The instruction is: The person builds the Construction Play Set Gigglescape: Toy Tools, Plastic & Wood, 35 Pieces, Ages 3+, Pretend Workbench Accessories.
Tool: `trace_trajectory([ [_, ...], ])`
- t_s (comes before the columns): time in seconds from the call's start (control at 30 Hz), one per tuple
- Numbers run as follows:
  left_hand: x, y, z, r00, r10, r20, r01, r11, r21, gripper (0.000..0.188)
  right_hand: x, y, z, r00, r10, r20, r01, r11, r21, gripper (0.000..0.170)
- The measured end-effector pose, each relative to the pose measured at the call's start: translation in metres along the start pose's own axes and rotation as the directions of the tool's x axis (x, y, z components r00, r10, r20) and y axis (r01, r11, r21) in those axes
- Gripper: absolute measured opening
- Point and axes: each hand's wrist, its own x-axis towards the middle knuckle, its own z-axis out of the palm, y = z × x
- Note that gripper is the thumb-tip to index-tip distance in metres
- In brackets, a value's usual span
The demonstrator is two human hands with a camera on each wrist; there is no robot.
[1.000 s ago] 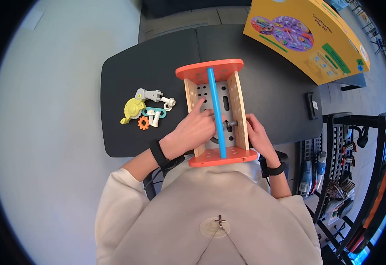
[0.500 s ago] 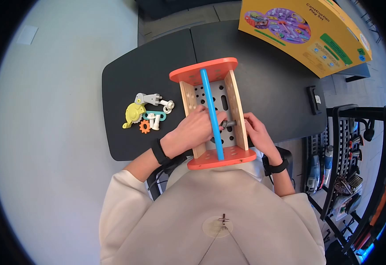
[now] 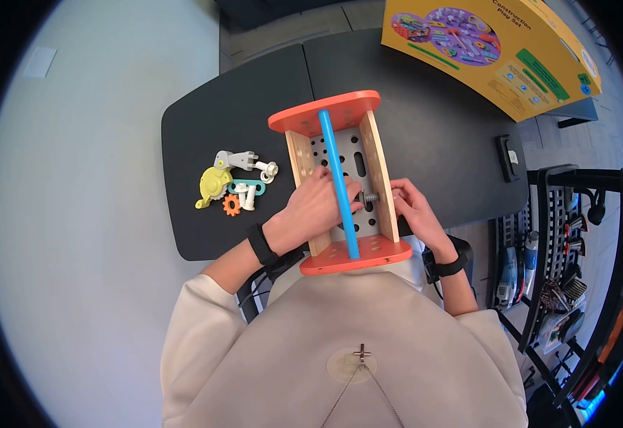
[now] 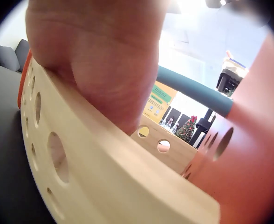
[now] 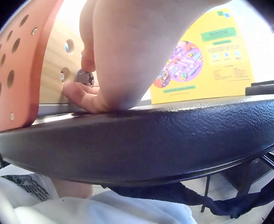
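Observation:
A toy toolbox with orange end panels (image 3: 325,112), wooden sides and a blue handle rod (image 3: 340,185) stands at the table's near edge. My left hand (image 3: 310,207) reaches over its left side and under the rod, fingers curled at the head end of a grey threaded bolt (image 3: 370,197). That bolt lies crosswise against the inner face of the right wooden side (image 3: 378,157). Outside that side, my right hand (image 3: 417,214) pinches a grey round piece (image 5: 85,77) beside a hole in the wood. In the left wrist view the fingers are hidden behind the wrist.
Left of the toolbox lie a yellow-green toy part (image 3: 213,184), a grey part (image 3: 236,160), white bolts (image 3: 249,197), a teal strip (image 3: 258,185) and an orange gear (image 3: 232,205). A yellow box (image 3: 497,57) stands back right, near a black object (image 3: 507,158).
My left index finger, stretched out earlier, has curled in toward the bolt. Less of the bolt shows inside the toolbox. My right hand stays outside the right side; the head view shifts slightly.

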Motion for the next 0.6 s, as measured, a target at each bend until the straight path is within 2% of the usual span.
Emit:
trace_trajectory([
  [0.17, -0.001, -0.002, 0.006, 0.996, 0.041, -0.074, -0.04, 0.999, 0.013, 0.03, 0.002, 0.002, -0.002, 1.0, 0.014, 0.011, -0.014, 1.0, 0.004, 0.023],
  [0.4, -0.001, 0.003, -0.002, 0.995, 0.025, -0.094, -0.023, 0.999, 0.021, 0.033, 0.003, 0.002, -0.003, 1.0, 0.021, 0.008, -0.021, 1.0, 0.017, 0.022],
  [0.47, 0.0, 0.004, -0.009, 1.0, 0.012, -0.009, -0.013, 0.997, -0.078, 0.034, 0.004, 0.003, -0.003, 1.0, 0.027, 0.01, -0.028, 0.999, 0.028, 0.021],
  [0.6, 0.0, 0.004, -0.008, 1.0, -0.005, 0.006, 0.005, 0.996, -0.087, 0.033, 0.004, 0.002, -0.003, 0.999, 0.029, 0.014, -0.029, 1.0, 0.011, 0.021],
])
